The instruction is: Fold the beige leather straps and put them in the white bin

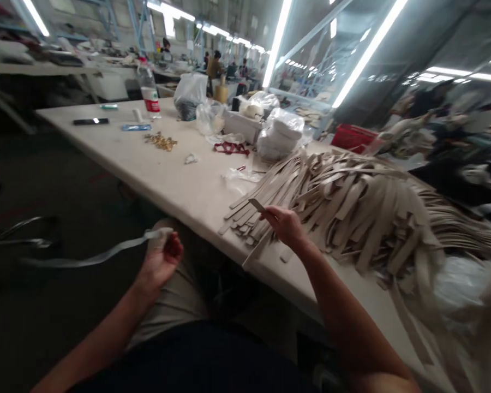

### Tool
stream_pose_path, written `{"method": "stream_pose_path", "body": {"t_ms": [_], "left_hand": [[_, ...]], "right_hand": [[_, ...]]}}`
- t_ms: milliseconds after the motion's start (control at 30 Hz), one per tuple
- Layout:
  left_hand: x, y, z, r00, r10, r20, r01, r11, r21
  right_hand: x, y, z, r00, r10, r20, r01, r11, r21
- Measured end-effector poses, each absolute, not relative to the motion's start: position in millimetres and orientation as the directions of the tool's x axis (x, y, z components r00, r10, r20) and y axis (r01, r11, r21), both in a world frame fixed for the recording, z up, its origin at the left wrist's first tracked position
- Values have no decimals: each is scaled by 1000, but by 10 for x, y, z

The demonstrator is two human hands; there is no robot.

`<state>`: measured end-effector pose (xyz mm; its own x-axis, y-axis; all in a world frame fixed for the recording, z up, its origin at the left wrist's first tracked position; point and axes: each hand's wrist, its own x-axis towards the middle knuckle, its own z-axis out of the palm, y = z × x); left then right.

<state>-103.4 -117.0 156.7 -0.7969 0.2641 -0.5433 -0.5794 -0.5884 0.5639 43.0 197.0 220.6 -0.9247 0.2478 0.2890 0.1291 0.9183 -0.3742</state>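
Note:
My left hand (161, 262) is over my lap, its fingers curled round a pale, thin strip (106, 254) that trails off to the left in a blur. Over the near edge of the table, my right hand (285, 225) pinches the end of a beige strap (257, 205) between thumb and fingers. Right beside that hand lies a large heap of beige straps (352, 202), many with their ends pointing toward me. How far the held strap runs behind my hand is hidden.
On the table (180, 185) stand a bottle with a red label (150, 93), plastic bags (280, 134) and a box (242, 126). Small gold-coloured pieces (161, 142), a dark phone-like object (90, 121) and a blue packet (136, 127) lie farther left. People work in the background.

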Motion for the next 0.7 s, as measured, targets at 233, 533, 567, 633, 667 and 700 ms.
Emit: {"method": "stream_pose_path", "body": {"t_ms": [233,533,567,633,667,700], "left_hand": [[-452,-899,1378,-642,379,-666,-729,-571,377],[-363,-952,1355,-668,453,-591,-734,-535,418],[-358,-949,1343,-668,460,-585,-735,-532,421],[-349,-946,1313,-673,474,-568,-733,-529,427],[-345,-946,1295,-678,483,-554,-730,-530,432],[-339,-946,1275,-683,492,-541,-727,-529,437]], "right_hand": [[608,757,2059,-991,106,84,54,878,-475],[567,568,1929,-983,184,2,165,888,-428],[561,565,1929,-983,185,-8,171,888,-426],[551,548,1938,-983,177,-44,179,889,-421],[547,537,1947,-983,170,-68,183,891,-416],[542,527,1957,-982,164,-94,188,893,-409]]}}
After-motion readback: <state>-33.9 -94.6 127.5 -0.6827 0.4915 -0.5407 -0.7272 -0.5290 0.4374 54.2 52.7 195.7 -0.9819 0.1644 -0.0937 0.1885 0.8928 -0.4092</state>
